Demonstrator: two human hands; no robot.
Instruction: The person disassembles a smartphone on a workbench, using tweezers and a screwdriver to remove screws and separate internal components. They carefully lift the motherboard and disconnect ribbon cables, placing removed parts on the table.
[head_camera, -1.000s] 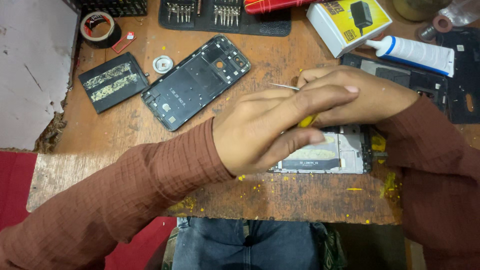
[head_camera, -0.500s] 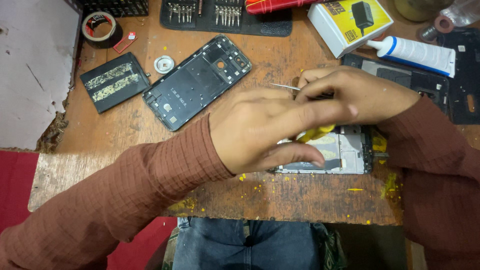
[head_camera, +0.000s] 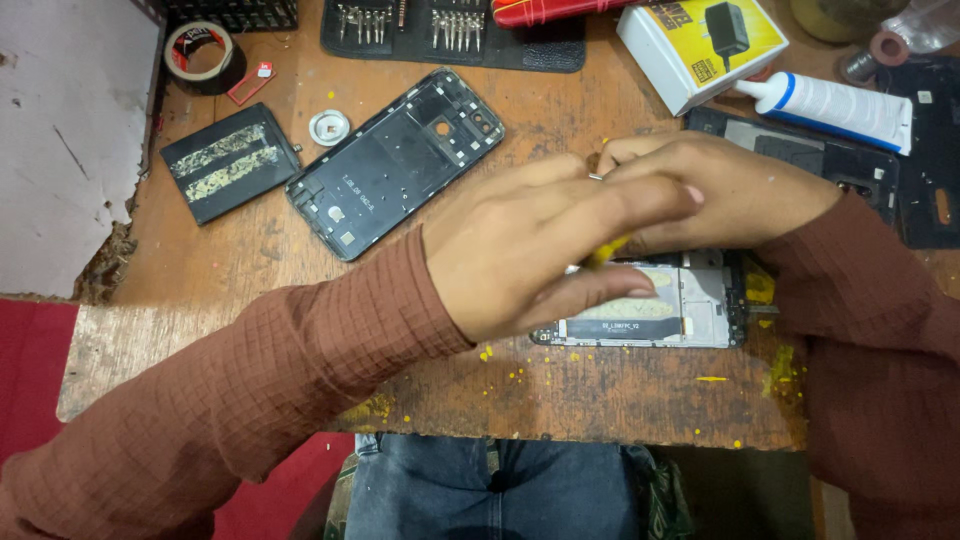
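Two hands (head_camera: 620, 235) over flat metal phone frame (head_camera: 660, 310)

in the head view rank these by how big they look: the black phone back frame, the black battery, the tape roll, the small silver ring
1. black phone back frame
2. black battery
3. tape roll
4. small silver ring

All lie on the same wooden table, so nearness hardly skews the order.

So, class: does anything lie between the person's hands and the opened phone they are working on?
Nothing visible does. The left hand and right hand sit directly over the opened phone, with a yellow-handled tool pinched between them; actual contact is hidden.
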